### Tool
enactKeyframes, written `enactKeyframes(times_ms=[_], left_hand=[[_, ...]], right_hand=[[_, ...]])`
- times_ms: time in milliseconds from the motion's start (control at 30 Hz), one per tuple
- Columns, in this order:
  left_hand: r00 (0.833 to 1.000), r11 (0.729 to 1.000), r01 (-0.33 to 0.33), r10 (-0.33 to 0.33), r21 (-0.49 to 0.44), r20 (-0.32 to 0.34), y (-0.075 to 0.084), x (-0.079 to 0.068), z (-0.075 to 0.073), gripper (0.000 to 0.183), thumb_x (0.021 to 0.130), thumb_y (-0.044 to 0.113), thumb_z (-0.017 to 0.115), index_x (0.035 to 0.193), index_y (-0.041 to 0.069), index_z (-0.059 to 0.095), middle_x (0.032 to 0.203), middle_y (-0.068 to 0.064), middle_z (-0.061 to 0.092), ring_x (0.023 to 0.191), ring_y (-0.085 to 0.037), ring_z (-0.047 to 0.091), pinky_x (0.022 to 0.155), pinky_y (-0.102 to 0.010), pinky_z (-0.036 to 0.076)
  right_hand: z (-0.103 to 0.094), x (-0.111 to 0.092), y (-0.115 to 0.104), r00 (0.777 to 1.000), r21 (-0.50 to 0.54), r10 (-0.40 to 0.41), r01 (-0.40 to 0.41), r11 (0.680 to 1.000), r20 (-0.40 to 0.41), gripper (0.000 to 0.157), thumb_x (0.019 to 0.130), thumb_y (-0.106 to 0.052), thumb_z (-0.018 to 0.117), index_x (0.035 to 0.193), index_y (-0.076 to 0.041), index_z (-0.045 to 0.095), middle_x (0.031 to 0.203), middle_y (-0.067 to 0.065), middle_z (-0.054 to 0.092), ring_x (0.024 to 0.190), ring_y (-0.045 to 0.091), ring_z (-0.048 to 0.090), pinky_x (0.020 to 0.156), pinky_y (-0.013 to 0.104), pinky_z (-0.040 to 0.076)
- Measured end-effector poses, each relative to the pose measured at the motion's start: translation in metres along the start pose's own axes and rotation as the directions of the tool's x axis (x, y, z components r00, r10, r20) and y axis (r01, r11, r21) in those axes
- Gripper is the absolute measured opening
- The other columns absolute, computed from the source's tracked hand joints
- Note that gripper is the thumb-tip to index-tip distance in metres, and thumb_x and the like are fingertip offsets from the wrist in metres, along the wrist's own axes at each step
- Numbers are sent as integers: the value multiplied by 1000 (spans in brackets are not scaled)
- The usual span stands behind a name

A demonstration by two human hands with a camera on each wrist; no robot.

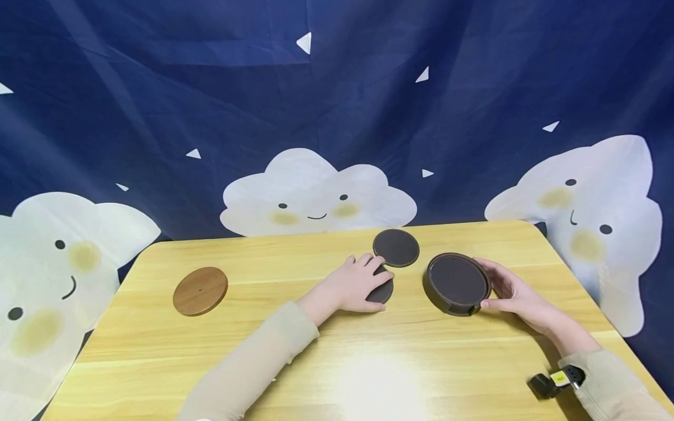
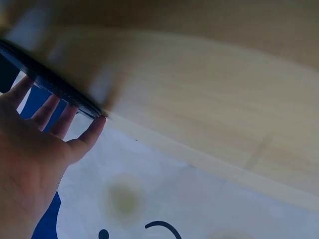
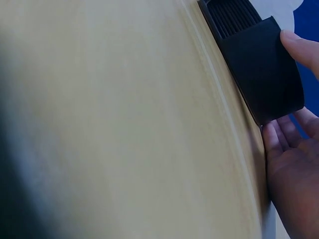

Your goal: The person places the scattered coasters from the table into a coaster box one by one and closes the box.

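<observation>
My left hand (image 1: 358,285) lies over a round dark coaster (image 1: 383,287) on the table, with fingers spread along its far edge and thumb at the near edge. In the left wrist view the fingertips meet the rim of the coaster (image 2: 60,88). My right hand (image 1: 518,297) grips the right side of a round dark coaster holder (image 1: 441,299), thumb in front and fingers behind. A dark coaster (image 1: 457,279) shows at the holder's top. In the right wrist view, the side opening of the holder (image 3: 259,69) reveals several stacked edges (image 3: 233,17).
Another dark coaster (image 1: 396,248) lies flat at the table's back edge, just beyond my left fingers. A brown wooden disc (image 1: 200,291) rests at the left of the light wood table (image 1: 263,263). A dark blue cloth (image 1: 358,105) with clouds hangs behind.
</observation>
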State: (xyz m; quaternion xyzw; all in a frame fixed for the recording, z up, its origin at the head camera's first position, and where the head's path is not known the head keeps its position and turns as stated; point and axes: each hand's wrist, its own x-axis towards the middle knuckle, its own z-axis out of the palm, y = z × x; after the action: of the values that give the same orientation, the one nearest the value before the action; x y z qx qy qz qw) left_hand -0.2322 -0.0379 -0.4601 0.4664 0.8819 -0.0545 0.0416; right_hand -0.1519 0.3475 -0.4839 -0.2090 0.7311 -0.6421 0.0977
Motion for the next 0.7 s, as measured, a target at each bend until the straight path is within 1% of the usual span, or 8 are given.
enactKeyframes(times_ms=[133, 300, 500, 700], left_hand=[[1000, 1000, -9, 9, -10, 2, -2, -4, 1, 76, 95, 68, 63, 159, 31, 46, 164, -7, 41, 147, -26, 43, 109, -51, 46], [1000, 1000, -19, 19, -5, 2, -5, -7, 2, 76, 94, 68, 63, 159, 33, 45, 160, -6, 45, 145, -24, 44, 109, -46, 44], [1000, 1000, -27, 26, -8, -10, -5, -6, 3, 74, 93, 67, 64, 157, 32, 48, 156, -6, 48, 142, -23, 46, 107, -44, 45], [999, 1000, -29, 29, -9, -18, -6, -4, 2, 74, 90, 64, 66, 155, 32, 50, 155, -6, 48, 140, -23, 46, 106, -45, 44]], right_hand=[[0, 1, -1, 1000, -7, -3, 3, 1000, 0, 84, 88, 21, 63, 163, 0, 31, 154, -18, 53, 141, -11, 47, 110, 4, 34], [0, 1, 1, 1000, -8, -13, 13, 1000, 2, 84, 88, 22, 63, 163, 1, 31, 155, -19, 52, 142, -12, 46, 110, 4, 33], [-1, 0, 1, 1000, -5, -16, 16, 1000, 6, 84, 88, 22, 63, 163, 2, 30, 155, -18, 52, 143, -12, 46, 111, 4, 33], [0, 0, 1, 1000, -4, -15, 15, 1000, 4, 84, 89, 21, 63, 163, 1, 30, 155, -17, 52, 142, -11, 46, 111, 4, 33]])
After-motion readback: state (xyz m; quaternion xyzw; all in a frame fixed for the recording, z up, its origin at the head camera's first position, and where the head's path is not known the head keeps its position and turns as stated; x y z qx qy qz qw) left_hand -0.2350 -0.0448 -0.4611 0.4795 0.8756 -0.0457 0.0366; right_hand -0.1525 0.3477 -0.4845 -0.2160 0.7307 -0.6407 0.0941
